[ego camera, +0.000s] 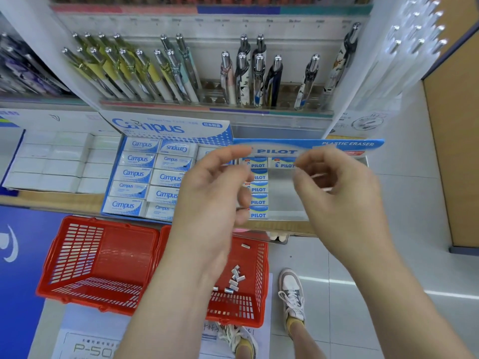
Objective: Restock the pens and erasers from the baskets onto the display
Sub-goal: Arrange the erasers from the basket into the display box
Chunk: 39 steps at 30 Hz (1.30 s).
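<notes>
Blurrily, our left hand [207, 195] and right hand [339, 190] hover before the Pilot eraser box [347, 144], curled; any grip we cannot tell.

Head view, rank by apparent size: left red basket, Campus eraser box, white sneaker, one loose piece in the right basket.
1. Left red plastic basket and blue-and-white Campus eraser box: look alike, not ranked.
2. White laced sneaker.
3. Small silvery loose piece.
</notes>
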Tool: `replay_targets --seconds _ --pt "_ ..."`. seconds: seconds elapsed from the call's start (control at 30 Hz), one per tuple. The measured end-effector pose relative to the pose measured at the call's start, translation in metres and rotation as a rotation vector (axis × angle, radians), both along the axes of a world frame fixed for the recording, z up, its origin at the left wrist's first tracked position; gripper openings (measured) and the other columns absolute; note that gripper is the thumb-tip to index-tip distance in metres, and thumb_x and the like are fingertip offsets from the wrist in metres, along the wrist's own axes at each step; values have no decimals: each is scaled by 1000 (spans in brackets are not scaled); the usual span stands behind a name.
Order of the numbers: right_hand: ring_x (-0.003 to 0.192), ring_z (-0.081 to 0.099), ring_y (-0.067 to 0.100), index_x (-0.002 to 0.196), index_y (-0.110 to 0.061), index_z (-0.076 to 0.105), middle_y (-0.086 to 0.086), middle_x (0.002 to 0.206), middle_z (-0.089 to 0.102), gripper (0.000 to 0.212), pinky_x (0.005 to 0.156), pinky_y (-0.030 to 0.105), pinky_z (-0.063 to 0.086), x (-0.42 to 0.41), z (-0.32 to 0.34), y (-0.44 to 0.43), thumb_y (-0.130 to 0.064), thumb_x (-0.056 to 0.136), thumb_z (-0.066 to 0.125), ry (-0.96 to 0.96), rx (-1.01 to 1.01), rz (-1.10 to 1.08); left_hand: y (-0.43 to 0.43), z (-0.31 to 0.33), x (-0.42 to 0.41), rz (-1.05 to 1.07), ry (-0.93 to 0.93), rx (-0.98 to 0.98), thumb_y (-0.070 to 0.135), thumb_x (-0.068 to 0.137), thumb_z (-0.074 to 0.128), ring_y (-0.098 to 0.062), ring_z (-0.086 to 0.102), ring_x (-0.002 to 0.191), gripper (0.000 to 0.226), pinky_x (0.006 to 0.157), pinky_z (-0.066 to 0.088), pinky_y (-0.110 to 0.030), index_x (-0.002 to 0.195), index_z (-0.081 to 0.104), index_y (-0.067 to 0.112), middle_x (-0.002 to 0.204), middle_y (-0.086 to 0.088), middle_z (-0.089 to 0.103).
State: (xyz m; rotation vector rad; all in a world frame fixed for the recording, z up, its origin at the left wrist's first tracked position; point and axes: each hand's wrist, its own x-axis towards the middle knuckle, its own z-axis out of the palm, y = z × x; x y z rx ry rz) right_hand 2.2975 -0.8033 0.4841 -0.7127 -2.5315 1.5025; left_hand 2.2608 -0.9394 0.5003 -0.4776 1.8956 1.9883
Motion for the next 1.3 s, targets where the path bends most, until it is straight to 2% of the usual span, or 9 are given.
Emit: replay_targets --seconds 0.07,0.13,0.3,0.5,0.6,0.83,0.97,1.1,1.3 --pt "52 55 14 81 -18 62 -1 63 64 7 50 26 48 7 19 -5 -15 86 67 -67 -590 2 12 5 3 98 -194 402 9 89 52 -11 42 49 17 36 26 -15 97 67 12 70 -3 52" --pt "47 53 14 82 -15 60 1 62 64 15 46 23 44 15 29 -7 -24 77 70 -117 -906 58 21 6 4 193 -277 537 14 87 54 -12 42 48 14 37 30 -15 94 66 12 68 -3 50" --pt "59 61 14 90 -28 66 0 68 62 31 60 29 54 23 25 -8 -31 65 84 -55 -576 164 34 4 10 339 -264 552 17 87 56 -17 46 58 13 63 42 -35 91 68 18 77 -2 50" --pt "60 63 14 89 -33 72 -5 70 64 27 63 27 56 23 24 -13 -13 73 80 -27 -323 182 39 10 15 280 -157 548 17 91 50 -15 51 65 18 66 47 -38 96 66 21 81 1 50" --pt "61 64 23 78 -24 73 3 70 68 17 61 33 56 22 26 -10 -7 76 77 -19 -383 134 37 9 15 210 -69 513 14 86 54 -12 50 65 16 63 46 -30 95 64 22 75 2 52" --pt "62 69 16 76 -12 65 8 68 71 13 51 18 48 21 26 0 -15 68 75 38 -816 -141 23 -2 20 -52 172 -70 36 70 69 -10 53 69 19 66 42 -28 83 59 27 74 6 57" --pt "70 72 20 91 -9 60 12 75 73 19 58 22 53 24 20 -1 -10 77 73 7 -715 -45 25 -2 25 -121 235 -134 25 72 74 -6 61 64 11 62 50 -20 77 65 21 70 9 65" --pt "74 70 18 102 -26 55 1 81 72 29 68 36 58 27 11 2 -16 81 73 -46 -523 55 19 -5 20 -173 249 -230 12 80 73 -3 63 64 9 61 50 -17 80 70 21 72 11 68" --pt "69 66 6 97 -30 69 -2 80 71 34 66 16 51 23 3 18 -4 77 75 -19 -397 202 11 -7 16 -360 278 -436 19 86 66 -13 61 71 13 61 48 -22 79 71 29 75 6 69"
